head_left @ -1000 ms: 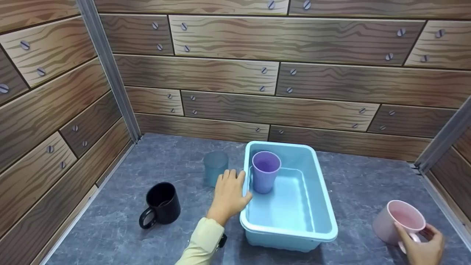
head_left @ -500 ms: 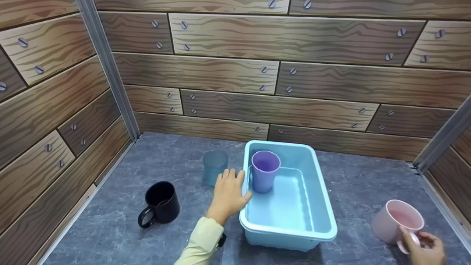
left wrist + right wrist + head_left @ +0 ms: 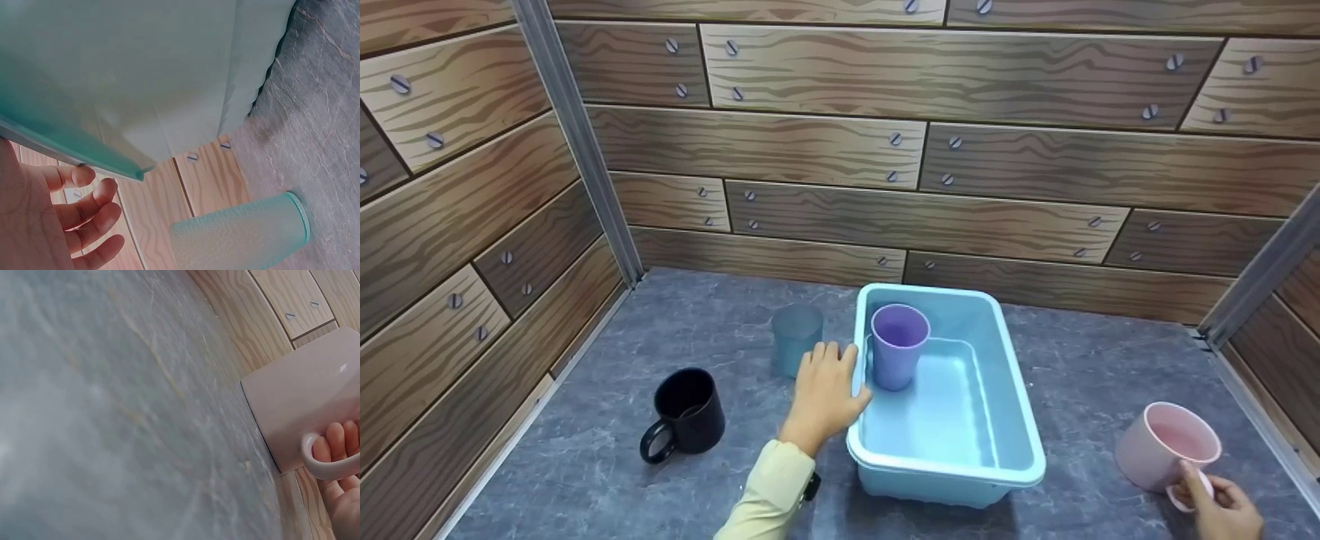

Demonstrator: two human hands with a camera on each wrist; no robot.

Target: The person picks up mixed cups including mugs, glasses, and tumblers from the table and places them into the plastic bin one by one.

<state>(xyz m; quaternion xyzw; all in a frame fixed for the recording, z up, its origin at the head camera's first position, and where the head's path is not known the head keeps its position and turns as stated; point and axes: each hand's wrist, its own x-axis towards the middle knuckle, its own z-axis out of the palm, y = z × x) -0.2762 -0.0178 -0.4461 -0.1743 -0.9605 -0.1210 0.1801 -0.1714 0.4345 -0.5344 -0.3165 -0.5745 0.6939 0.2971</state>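
My left hand [image 3: 823, 394] is at the left rim of a light blue plastic tub [image 3: 945, 471], thumb over the rim and fingers outside. In the left wrist view its fingers [image 3: 93, 228] curve loosely under the tub's lip. A purple tumbler [image 3: 898, 352] stands inside the tub, at its left wall. Just beyond the fingers is a translucent teal tumbler [image 3: 795, 341], partly hidden by the hand. At the far right my right hand [image 3: 1226, 510] grips the handle of a pink mug [image 3: 1155, 450]. The right wrist view shows fingers through the mug's handle [image 3: 332, 468], its base at the tabletop.
A black mug [image 3: 690, 412] stands upright left of my left arm, its handle toward the lower left. The grey marbled tabletop [image 3: 750, 480] is bounded by wood-patterned walls [image 3: 825, 150] at the back and sides, with grey metal strips [image 3: 585, 142] at the corners.
My right hand has shifted slightly, its thumb moving from the pink mug's side to the handle's top. The left hand stays on the tub's rim. The head view drifts a little.
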